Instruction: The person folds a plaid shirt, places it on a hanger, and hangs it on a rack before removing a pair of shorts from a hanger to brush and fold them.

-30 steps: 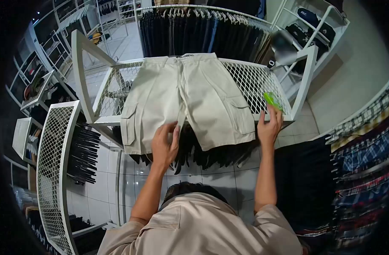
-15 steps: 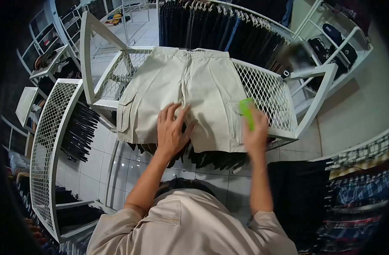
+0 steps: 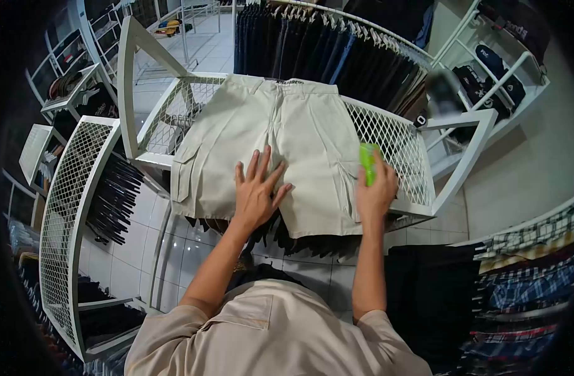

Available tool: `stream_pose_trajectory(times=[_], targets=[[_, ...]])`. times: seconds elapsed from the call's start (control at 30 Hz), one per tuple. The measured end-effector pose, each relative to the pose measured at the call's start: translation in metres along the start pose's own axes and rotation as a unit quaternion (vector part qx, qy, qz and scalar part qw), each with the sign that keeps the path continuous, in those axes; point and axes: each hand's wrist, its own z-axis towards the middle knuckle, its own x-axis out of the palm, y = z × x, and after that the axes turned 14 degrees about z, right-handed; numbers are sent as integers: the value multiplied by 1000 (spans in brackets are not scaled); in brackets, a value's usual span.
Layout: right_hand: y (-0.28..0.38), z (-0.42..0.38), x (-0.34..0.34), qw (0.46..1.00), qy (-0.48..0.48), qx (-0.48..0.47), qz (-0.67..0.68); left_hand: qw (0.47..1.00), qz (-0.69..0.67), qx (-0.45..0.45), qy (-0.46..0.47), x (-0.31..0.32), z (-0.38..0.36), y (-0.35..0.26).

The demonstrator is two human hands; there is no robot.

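Cream cargo shorts [image 3: 237, 131] lie spread over a white mesh rack top [image 3: 396, 141], waistband at the far side, leg openings toward me. My left hand [image 3: 257, 191] rests with fingers spread on the shorts near the crotch, holding nothing. A bright green object [image 3: 368, 161] is gripped in my right hand [image 3: 376, 188], beside the side pocket at the right edge of the shorts. What the green object is I cannot tell.
Dark trousers [image 3: 287, 44] hang on a rail behind the rack. A curved mesh rack [image 3: 71, 207] stands at the left, over black hangers. Caps [image 3: 490, 62] sit on a shelf at the upper right. Plaid garments [image 3: 525, 288] and black cloth [image 3: 428, 301] hang lower right.
My left hand now lies flatter with its fingers more spread. My right hand and the green object have shifted slightly right, and the hems of the shorts sit slightly closer to me.
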Motion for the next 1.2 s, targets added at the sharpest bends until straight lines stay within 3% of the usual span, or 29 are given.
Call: stream_pose_trajectory(times=[0.07,0.13,0.23,0.3,0.33,0.37,0.43,0.5,0.6,0.67,0.7,0.73,0.77,0.8,0.9,0.93,0.97,1.0,1.03,1.1,1.2], targets=[[28,3,36,977,79,-152,130,1000,15,22,14,6,-3,3],[57,3,63,955,206,-164,135,1000,6,25,17,4,-2,6],[11,58,107,946,208,-219,118,999,-3,24,24,5,-3,8],[-13,129,105,977,196,-50,-70,999,-12,22,21,5,-3,9],[-39,156,114,982,118,26,-148,999,-17,16,32,0,-1,8],[-73,171,127,980,32,-16,-195,999,-27,15,20,1,-2,8],[-42,176,139,996,16,-84,-32,999,-31,20,19,2,-1,11],[5,151,160,970,105,-188,110,999,-33,16,29,1,-1,10],[32,135,179,926,210,-299,93,999,-38,20,29,3,0,12],[-19,179,203,947,143,-278,78,998,-40,23,36,-1,1,13],[-16,203,182,970,184,-159,-23,998,-43,25,36,-1,2,14],[-48,230,190,969,141,-77,-188,998,-46,27,37,0,2,14],[-35,231,175,976,81,-16,-201,998,-48,30,39,-1,0,17],[-36,227,172,985,8,-75,-154,995,-83,37,37,-5,0,24],[40,183,162,979,119,-144,85,980,-193,-41,3,-26,-13,63],[62,158,167,950,177,-196,167,991,-115,-59,-46,-37,-19,81],[85,129,172,909,230,-244,248,982,-97,-131,-92,-37,-26,98],[110,97,170,882,309,-233,270,967,-76,-200,-140,-37,-32,113],[141,77,159,831,400,-280,266,949,-38,-265,-167,-39,-37,124],[156,46,178,782,449,-348,257,911,20,-369,-185,-37,-48,147],[168,55,216,758,461,-396,236,893,-79,-426,-126,-28,-61,157]])
